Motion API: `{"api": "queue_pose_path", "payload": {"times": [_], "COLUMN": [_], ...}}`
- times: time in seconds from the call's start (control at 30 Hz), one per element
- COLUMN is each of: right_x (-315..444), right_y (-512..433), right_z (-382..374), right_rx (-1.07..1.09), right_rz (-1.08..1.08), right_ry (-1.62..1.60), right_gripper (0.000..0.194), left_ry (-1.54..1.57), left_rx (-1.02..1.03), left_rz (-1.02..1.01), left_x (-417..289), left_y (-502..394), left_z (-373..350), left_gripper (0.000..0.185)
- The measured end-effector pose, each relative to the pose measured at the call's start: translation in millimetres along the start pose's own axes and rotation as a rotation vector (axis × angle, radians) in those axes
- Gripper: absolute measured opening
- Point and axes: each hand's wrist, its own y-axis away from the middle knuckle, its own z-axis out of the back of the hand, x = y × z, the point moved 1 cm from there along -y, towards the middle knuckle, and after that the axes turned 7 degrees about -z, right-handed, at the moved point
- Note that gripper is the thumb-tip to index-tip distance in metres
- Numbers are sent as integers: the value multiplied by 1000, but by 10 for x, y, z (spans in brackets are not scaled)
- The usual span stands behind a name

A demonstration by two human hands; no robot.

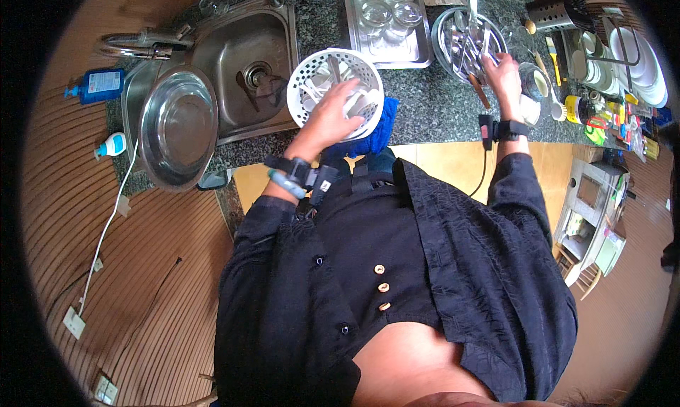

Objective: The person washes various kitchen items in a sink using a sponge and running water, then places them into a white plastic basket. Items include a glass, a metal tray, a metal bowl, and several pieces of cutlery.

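Note:
My left hand (334, 112) reaches over a white perforated plastic basket (300, 69), thumb and fingers apart. White spoons (361, 103) and a grey utensil handle (333, 68) lie in the basket near its fingertips. Over at the right, my right hand (502, 77) is at the near edge of a round metal bowl (440, 43) full of metal cutlery (462, 48). Between its fingertips is a shiny metal utensil (485, 39), its lower end covered by the fingers. A brown-handled utensil (479, 92) sticks out over the bowl's near rim.
Left of the basket is a steel sink (223, 88), with a large metal basin (183, 125) tilted beside it. A metal tray (390, 53) holds several glass jars (376, 14). Glass jars (534, 83), brushes (553, 61) and racked dishes (632, 56) crowd the right. A blue cloth (385, 123) hangs at the counter's edge.

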Motion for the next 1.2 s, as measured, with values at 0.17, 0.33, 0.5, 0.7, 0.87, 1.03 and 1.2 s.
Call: {"api": "queue_pose_path", "payload": {"times": [0.17,0.33,0.5,0.7,0.87,1.03,1.2], "right_x": [1105,2044,2376,2273,2040,1695,851], "right_y": [606,1371,1566,1571,1550,1522,920], "right_z": [188,-160,-557,-458,-27,422,573], "right_rx": [25,509,254,307,227,119,-124], "right_rz": [400,906,1096,1076,1120,1001,567], "right_ry": [-448,-204,197,265,258,22,-181], "right_gripper": [23,33,26,24,14,6,14], "left_ry": [-112,-90,33,76,71,-34,-104], "left_rx": [24,-71,-110,-98,-102,-82,-36], "left_rz": [-95,-124,-174,-165,-178,-209,-139], "left_x": [-99,-148,-140,-91,-82,-126,-155], "left_y": [-91,160,406,516,491,419,378], "left_z": [-90,67,268,348,346,340,322], "left_gripper": [52,19,18,21,19,19,21]}}
